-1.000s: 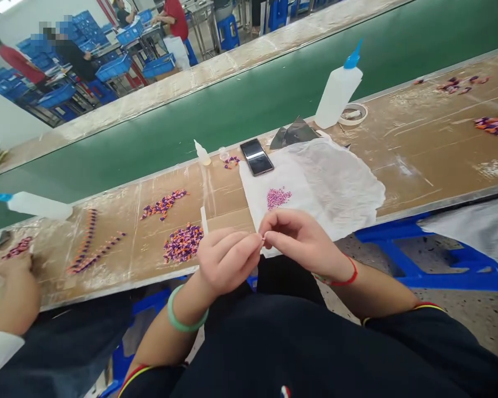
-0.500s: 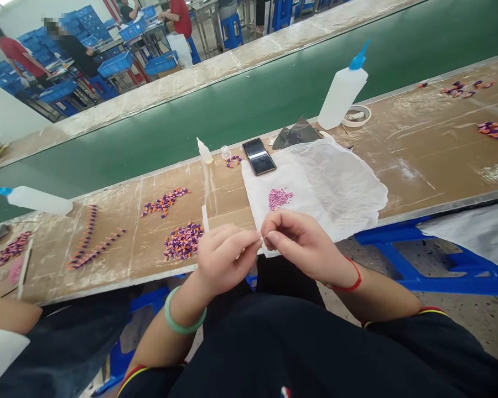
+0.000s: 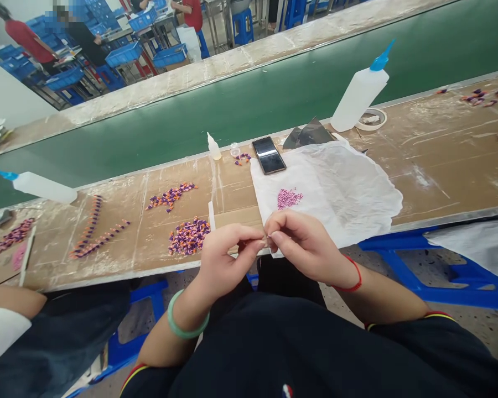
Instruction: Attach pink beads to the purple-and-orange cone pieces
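Tiny piece (image 3: pixel 268 237), seemingly between both hands (image 3: pixel 224 257) (image 3: pixel 305 246)

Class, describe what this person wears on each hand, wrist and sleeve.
The ungloved left hand has a pale green ring-shaped bangle at the wrist; the ungloved right hand, a thin red bracelet. Both dark fabric sleeves have red-and-yellow edging.

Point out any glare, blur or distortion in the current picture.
Head view: a pale reflection streaks the phone; head view: the table runs aslant across the frame; head view: mosaic blocks cover the head of a dark-clothed person in the background; head view: whatever is between the fingertips of the left hand and right hand is too small and soft to identify.
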Demonstrator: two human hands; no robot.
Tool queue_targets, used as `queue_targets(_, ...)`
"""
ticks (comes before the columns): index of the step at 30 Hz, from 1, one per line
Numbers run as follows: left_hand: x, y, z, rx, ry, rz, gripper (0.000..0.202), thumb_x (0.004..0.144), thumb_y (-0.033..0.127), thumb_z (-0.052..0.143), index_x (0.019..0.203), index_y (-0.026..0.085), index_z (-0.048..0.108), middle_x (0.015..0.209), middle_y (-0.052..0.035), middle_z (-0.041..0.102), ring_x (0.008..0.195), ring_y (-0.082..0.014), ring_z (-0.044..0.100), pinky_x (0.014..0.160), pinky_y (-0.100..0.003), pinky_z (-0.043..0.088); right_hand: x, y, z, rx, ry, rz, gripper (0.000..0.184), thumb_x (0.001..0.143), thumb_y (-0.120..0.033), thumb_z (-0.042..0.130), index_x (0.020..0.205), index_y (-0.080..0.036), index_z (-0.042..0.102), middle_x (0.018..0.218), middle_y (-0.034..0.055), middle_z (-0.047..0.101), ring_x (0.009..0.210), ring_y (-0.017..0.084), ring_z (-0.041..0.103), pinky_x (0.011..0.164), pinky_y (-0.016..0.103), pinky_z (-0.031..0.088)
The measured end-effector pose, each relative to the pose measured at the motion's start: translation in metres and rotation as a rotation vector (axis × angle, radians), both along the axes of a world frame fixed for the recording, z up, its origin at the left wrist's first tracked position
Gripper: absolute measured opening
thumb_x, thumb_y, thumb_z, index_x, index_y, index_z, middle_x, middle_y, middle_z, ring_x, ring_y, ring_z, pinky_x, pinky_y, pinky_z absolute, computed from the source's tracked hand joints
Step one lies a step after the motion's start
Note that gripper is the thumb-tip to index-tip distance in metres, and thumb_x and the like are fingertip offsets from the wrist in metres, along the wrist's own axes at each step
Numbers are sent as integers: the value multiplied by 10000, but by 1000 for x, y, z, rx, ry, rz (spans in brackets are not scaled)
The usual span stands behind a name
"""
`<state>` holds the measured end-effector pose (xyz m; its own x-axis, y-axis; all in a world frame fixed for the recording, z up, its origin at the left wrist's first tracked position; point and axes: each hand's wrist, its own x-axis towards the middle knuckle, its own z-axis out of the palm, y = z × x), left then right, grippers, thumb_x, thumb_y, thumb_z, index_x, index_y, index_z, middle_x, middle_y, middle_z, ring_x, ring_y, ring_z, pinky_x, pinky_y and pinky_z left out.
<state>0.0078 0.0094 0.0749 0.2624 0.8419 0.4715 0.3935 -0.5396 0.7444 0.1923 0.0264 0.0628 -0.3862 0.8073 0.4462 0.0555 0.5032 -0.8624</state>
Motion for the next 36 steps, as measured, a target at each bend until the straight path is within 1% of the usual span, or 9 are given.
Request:
queue_targets(6,-12,-6,-9,-109,-92,88,54,837,236,736,849,184,735,766,-49,772,609,-134,678,588,-214,555,-5,5,-11,50,-109,-29,154,943,-146,475,808,-218,490,689,-14,550,604,123,508,577,268,425)
queue_targets(9,-22,-8,-13,-152,-112,117,58,818,239,735,795,186,726,725,-43,755,593,-133,660,573,-215,546,-10,12,-21,90,-171,-37,162,948,-148,473,803,-219,486,698,-11,545,607,124,497,583,267,416)
queue_targets(11,-32,-11,-21,-190,-144,150,78,810,237,731,753,184,722,698,-42,742,590,-134,651,573,-219,539,-14,20,-31,124,-221,-39,161,943,-147,471,799,-219,479,701,-10,539,607,126,487,581,267,401)
queue_targets(13,-43,-14,-34,-272,-189,210,76,792,239,738,746,180,729,693,-44,734,588,-136,645,567,-221,530,-19,29,-44,150,-289,-31,161,926,-142,470,787,-223,459,692,-12,529,603,133,481,575,270,388)
queue_targets(16,-55,-21,-60,-472,-280,272,92,754,258,761,752,170,734,666,-33,705,536,-119,604,519,-211,490,-27,42,-64,198,-428,8,166,912,-149,456,771,-232,427,678,-6,518,610,152,475,584,283,375)
queue_targets(20,-59,-23,-95,-640,-398,316,148,723,286,774,747,152,714,616,-9,653,517,-98,566,521,-197,464,-36,56,-83,281,-631,86,159,914,-155,449,774,-230,429,685,13,527,629,170,472,608,296,357)
queue_targets(22,-59,-21,-106,-657,-421,341,154,725,289,762,752,148,706,626,-7,653,534,-97,573,542,-197,470,-40,60,-86,328,-718,104,174,918,-160,446,762,-231,416,676,19,522,624,176,466,602,302,337)
queue_targets(25,-61,-17,-115,-659,-417,318,135,740,274,737,763,145,704,651,-16,665,556,-101,587,563,-200,478,-44,66,-85,401,-807,125,191,931,-166,429,753,-233,405,662,26,512,612,184,451,594,311,316)
queue_targets(36,-64,-20,-125,-572,-397,273,98,792,252,708,784,155,696,709,-26,682,597,-112,619,560,-193,489,-51,71,-79,503,-960,162,213,950,-174,435,745,-215,477,657,37,525,619,192,456,593,304,318)
